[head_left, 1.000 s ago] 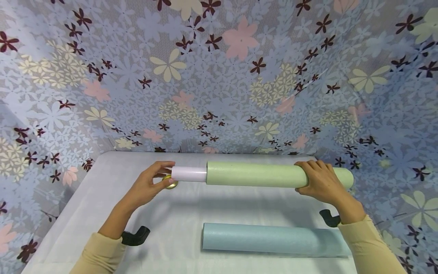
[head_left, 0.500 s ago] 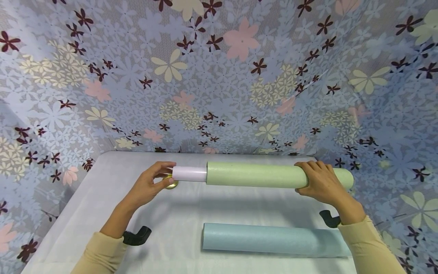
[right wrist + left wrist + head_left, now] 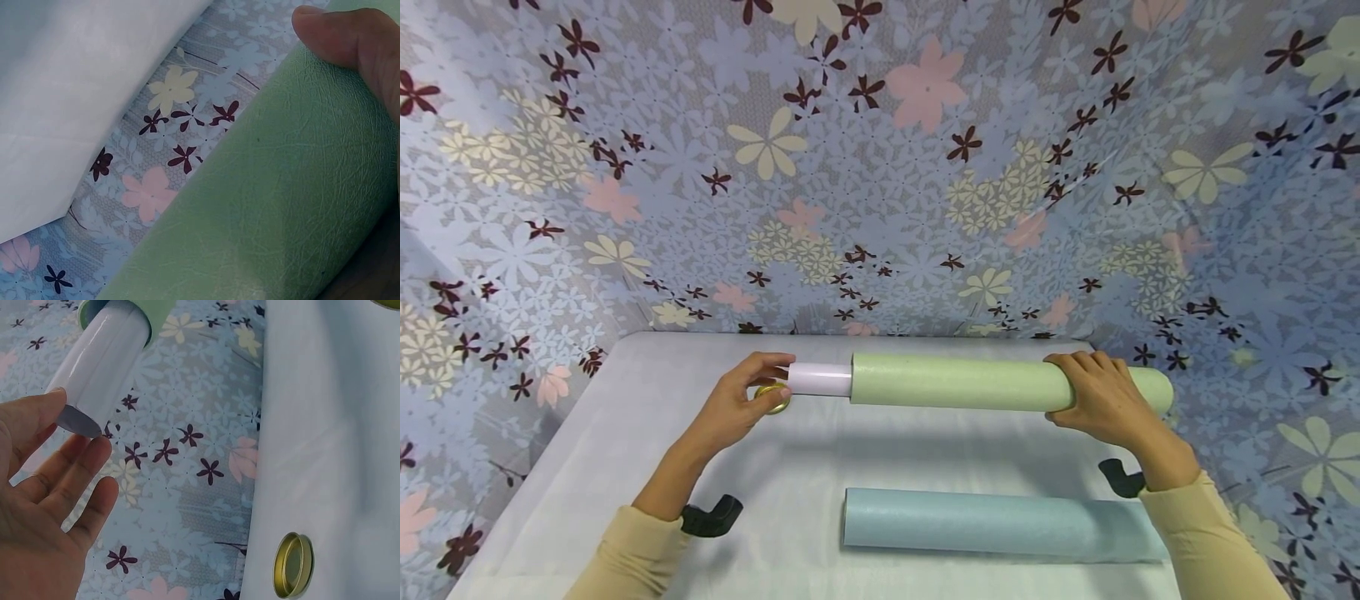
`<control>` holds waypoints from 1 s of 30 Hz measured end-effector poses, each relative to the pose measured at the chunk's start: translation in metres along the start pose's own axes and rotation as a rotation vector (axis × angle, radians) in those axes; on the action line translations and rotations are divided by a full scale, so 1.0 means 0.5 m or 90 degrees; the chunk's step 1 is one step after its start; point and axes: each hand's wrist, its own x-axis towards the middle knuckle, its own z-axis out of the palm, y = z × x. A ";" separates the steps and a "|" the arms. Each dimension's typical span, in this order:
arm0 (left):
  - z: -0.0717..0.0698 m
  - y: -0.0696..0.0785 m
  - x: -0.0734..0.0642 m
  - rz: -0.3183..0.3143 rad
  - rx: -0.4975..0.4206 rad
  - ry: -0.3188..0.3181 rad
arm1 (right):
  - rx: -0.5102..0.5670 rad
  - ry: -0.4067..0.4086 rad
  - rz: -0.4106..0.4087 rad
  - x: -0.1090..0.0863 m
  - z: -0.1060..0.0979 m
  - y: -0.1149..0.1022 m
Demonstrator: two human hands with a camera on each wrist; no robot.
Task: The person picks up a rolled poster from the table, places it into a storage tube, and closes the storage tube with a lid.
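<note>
A pale lilac roll [image 3: 820, 379], like a rolled sheet, sticks out of the left end of a green tube [image 3: 955, 382]. My left hand [image 3: 733, 400] pinches the roll's outer end between thumb and fingers; its hollow end [image 3: 80, 420] shows in the left wrist view. Round the tube's right part, my right hand [image 3: 1097, 396] grips from above, thumb towards me. The right wrist view has the tube's textured surface [image 3: 262, 169] close up. Both tube and roll are held above the table. A gold round lid [image 3: 778, 402] lies behind my left thumb, partly hidden.
On the white-covered table [image 3: 760, 500] a light blue tube [image 3: 985, 523] lies in front of the green one. Its right end is partly behind my right sleeve [image 3: 1202, 525]. A flowered cloth [image 3: 865, 208] hangs behind the table.
My left hand has moved slightly right, and the lilac roll has slid a little further into the green tube. The right hand and green tube have stayed almost still.
</note>
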 end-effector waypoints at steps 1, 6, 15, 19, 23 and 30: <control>0.001 0.001 0.001 -0.004 -0.005 -0.001 | 0.000 0.002 -0.001 0.000 0.000 0.000; 0.010 0.005 0.005 -0.014 -0.027 -0.005 | -0.001 0.011 -0.008 -0.001 0.001 -0.001; 0.028 0.014 0.013 0.012 -0.016 -0.003 | -0.001 0.022 -0.013 -0.001 0.003 -0.002; 0.036 0.017 0.015 0.019 -0.011 -0.005 | 0.003 0.021 -0.016 -0.001 0.004 -0.003; 0.044 0.019 0.020 0.029 -0.007 -0.007 | 0.005 0.021 -0.017 -0.001 0.005 -0.004; 0.057 0.028 0.027 0.049 0.003 -0.007 | -0.001 0.022 -0.016 0.000 0.005 -0.005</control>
